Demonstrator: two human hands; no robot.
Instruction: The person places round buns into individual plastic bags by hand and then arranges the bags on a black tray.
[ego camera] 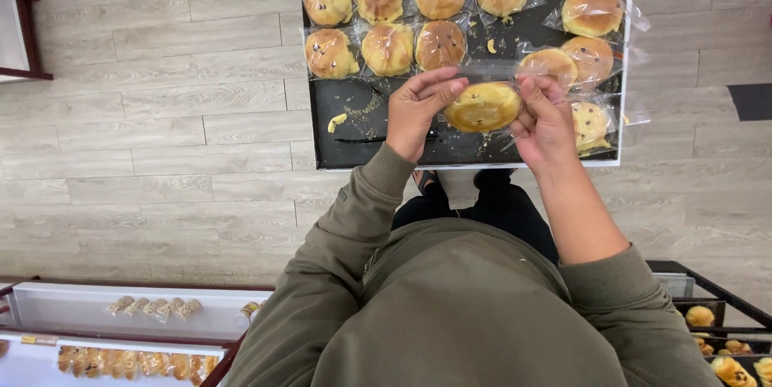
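Both hands closed on the same thing: a round golden bun dotted with dark chips (483,106), sitting inside a clear plastic wrapper. The left hand (418,107) pinched the wrapper at the bun's left edge with thumb and fingertips pressed together, and the right hand (547,120) gripped the right edge the same way, fingers curled over the film. The bun hung just above the near part of a black rectangular baking tray (354,142), between the two hands and clear of the tray's surface.

Whether the wrapper's mouth was folded or open could not be told from this view. To handle it well, the pinch seemed best kept on the film rather than on the bread, so the soft crust would not dent, with both hands level so the bun would not slide out.

Farther along the tray lay two rows of wrapped buns (386,13), close together at the far left. More wrapped buns (591,33) sat on the right side, some overlapping. Crumbs and a pale scrap (337,122) were scattered on the bare near-left part of the tray.

Olive-green sleeves (354,218) covered the arms. Below, on the near left, a white shelf (96,319) held small pastries; a dark rack of buns (724,339) stood near right on the grey plank floor (161,114).
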